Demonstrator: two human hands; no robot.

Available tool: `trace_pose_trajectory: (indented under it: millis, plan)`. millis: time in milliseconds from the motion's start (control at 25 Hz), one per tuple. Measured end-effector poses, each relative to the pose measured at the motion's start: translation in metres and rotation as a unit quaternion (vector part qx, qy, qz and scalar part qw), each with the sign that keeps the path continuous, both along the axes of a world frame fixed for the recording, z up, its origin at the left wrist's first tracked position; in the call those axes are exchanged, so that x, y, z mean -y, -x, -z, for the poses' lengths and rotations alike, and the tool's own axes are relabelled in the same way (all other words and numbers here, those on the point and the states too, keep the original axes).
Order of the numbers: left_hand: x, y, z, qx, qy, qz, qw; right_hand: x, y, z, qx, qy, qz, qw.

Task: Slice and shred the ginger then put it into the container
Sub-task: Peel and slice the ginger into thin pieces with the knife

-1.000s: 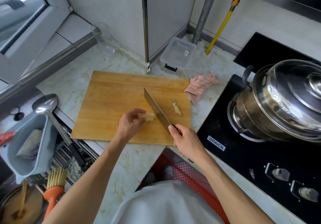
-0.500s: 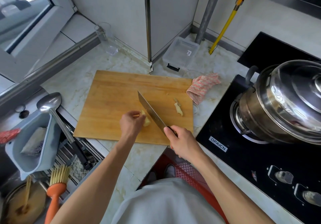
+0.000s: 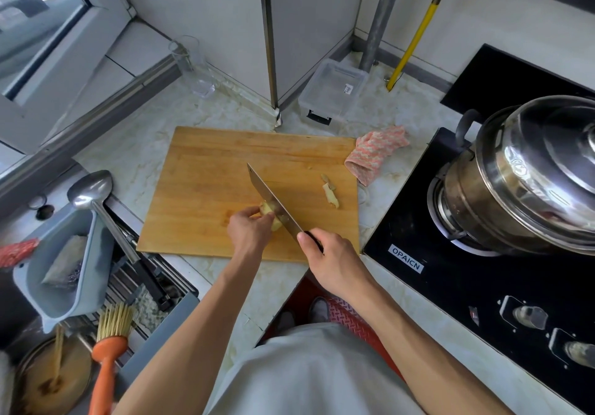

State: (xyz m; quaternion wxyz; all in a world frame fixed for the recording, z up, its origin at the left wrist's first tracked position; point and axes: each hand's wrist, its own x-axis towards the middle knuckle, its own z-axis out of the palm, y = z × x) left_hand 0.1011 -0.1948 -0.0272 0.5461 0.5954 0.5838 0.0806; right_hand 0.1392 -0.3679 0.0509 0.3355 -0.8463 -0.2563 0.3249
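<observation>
A pale yellow piece of ginger [image 3: 269, 213] lies near the front of the wooden cutting board [image 3: 209, 176]. My left hand [image 3: 249, 231] pins it down with the fingertips. My right hand [image 3: 331, 260] grips the dark handle of a cleaver [image 3: 273, 205], whose blade rests across the ginger right beside my left fingers. Two small ginger offcuts [image 3: 331, 190] lie apart on the board's right side. A clear plastic container [image 3: 331, 91] with a lid stands behind the board against the wall.
A pink cloth [image 3: 375, 152] lies at the board's right rear corner. A steel pot [image 3: 528, 176] sits on the black stove [image 3: 483, 279] at the right. On the left are a sink rack, a ladle [image 3: 93, 190], a grey basket [image 3: 64, 273] and an orange brush [image 3: 108, 353]. A glass [image 3: 193, 63] stands at the back.
The cleaver has shifted left, from just right of the ginger to across it. My left hand has stayed on the ginger.
</observation>
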Motion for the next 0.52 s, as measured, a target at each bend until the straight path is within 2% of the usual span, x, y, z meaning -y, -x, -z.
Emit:
trace_pose_trajectory:
  millis: [520]
  plan:
    - [0.0052,0.0013,-0.0046,-0.017,-0.019,0.020,0.999,-0.0030,0.0043,-0.0043,0.002,0.014,0.013,1.000]
